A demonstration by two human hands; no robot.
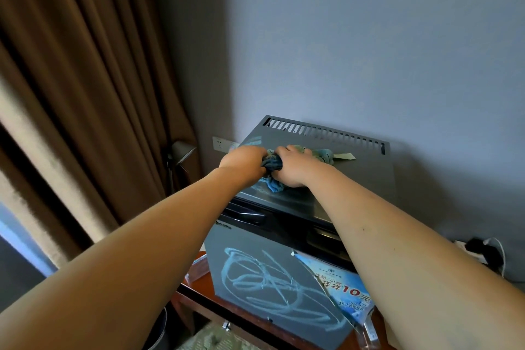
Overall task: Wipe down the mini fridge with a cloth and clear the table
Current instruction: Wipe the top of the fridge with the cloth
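Two bare forearms nearest the lens, reaching forward and meeting over the top of the mini fridge. Left hand curled shut around one end of the blue cloth; right hand closed over the other end, fingers wrapped and knuckles up. Cloth bunched and twisted between the two hands, loose folds spilling out below the right hand onto the fridge top and a paler green part trailing beyond the right knuckles.

Beyond the hands: a small paper label just past the trailing cloth, then a row of vent slots along the rear edge, close to the wall. Faint pale smear on the top panel beyond the left hand. Below the hands: dark recessed door handle, then the grey door face covered in pale scribbled loops, not yet wiped. Printed leaflet stuck below the right forearm, one corner peeling. Red-brown worktop carrying the fridge, partly visible below the left forearm. Brown curtain and a lamp left of the left hand; a power strip right of the right forearm.

Handling, as judged: cloth soft, light and limp, best gathered into a firm pad under a flat palm rather than held by an edge. Fridge rigid and probably heavy; smooth panels likely to take firm strokes, vent slots likely to snag loose folds.
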